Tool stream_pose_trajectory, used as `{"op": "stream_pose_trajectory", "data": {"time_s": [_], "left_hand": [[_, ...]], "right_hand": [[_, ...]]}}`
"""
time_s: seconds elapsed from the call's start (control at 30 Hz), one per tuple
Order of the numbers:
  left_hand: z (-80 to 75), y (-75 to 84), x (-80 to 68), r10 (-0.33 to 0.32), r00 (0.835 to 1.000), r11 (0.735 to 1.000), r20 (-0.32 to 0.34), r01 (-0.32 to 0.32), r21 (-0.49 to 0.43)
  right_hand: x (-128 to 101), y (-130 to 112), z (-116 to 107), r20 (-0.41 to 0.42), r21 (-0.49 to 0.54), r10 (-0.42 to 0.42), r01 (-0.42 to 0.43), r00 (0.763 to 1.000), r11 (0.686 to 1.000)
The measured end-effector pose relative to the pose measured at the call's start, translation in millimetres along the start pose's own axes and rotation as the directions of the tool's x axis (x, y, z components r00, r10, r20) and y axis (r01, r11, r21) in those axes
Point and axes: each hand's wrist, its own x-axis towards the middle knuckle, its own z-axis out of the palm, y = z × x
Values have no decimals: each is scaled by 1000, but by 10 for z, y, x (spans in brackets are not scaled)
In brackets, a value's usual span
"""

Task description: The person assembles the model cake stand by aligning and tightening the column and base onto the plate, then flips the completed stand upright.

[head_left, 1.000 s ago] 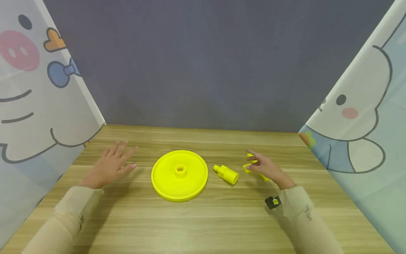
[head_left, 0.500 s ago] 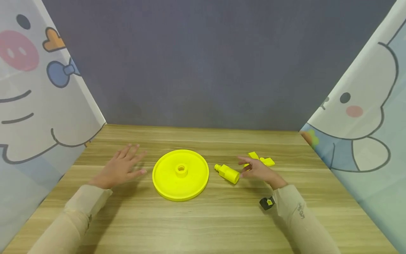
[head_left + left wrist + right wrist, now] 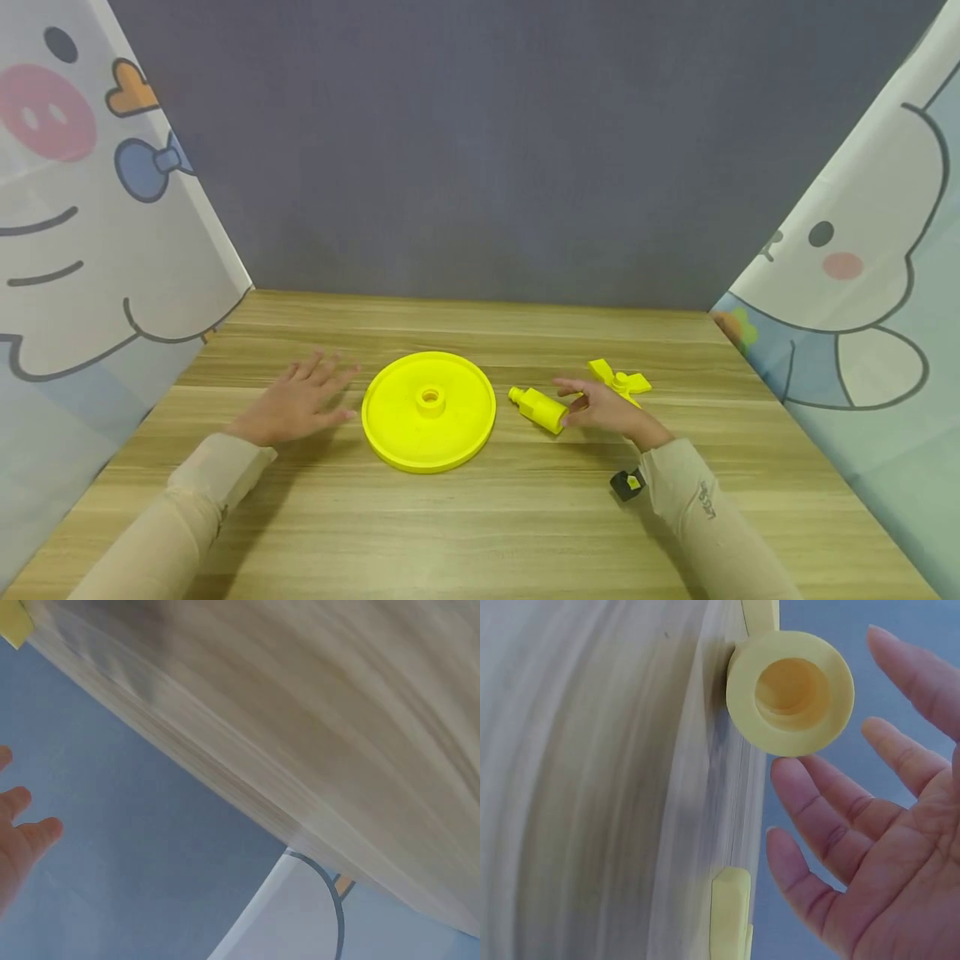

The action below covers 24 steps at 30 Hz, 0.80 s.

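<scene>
A round yellow disc (image 3: 401, 429) with a raised rim and a hollow hub lies flat on the table. To its right lies a yellow stepped cylinder (image 3: 538, 408), narrow neck toward the disc. My right hand (image 3: 606, 408) hovers at the cylinder's wide end, fingers spread and loosely bent. The right wrist view shows that end's round socket in the cylinder (image 3: 741, 705), fingertips close beside it and nothing gripped. A yellow bladed piece (image 3: 621, 382) like a propeller lies behind my right hand, partly hidden. My left hand (image 3: 294, 406), fingers extended, is held left of the disc.
The wooden table (image 3: 450, 533) ends at a dark grey panel (image 3: 480, 167) at the back. Cartoon-printed cloths stand on the left (image 3: 97, 250) and right (image 3: 862, 275). A small black device (image 3: 626, 483) is at my right wrist.
My right hand has moved left from over the bladed piece to the cylinder's wide end, uncovering much of the bladed piece. My left hand has drifted right, nearer the disc.
</scene>
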Motion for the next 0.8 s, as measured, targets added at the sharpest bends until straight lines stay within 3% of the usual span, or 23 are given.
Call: {"op": "stream_pose_trajectory", "data": {"time_s": [0.3, 0.8], "left_hand": [[91, 84, 83, 14, 999, 1000, 30, -14, -18], [131, 172, 165, 51, 987, 998, 152, -54, 13]], "right_hand": [[28, 10, 43, 16, -33, 38, -38, 999, 999], [54, -9, 93, 46, -31, -19, 21, 999, 999]]}}
